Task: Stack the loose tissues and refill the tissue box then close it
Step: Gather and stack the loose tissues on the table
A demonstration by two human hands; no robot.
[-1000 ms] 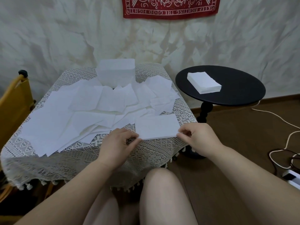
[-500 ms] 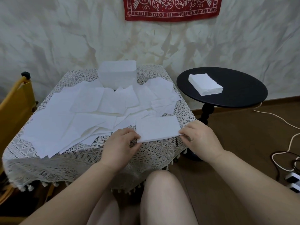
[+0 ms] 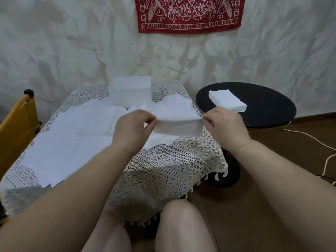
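White tissue [image 3: 177, 127] now lifted off table, apparently pinched by both hands

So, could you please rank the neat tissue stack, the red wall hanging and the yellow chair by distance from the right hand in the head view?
1. Neat tissue stack, just beyond the right hand, on the black table.
2. Red wall hanging, high behind.
3. Yellow chair, far left.

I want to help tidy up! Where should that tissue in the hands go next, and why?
Probably onto the neat stack on the black round table. The left hand and right hand pinch the tissue by its ends, lifted above the lace table, and that stack is the only tidy pile.
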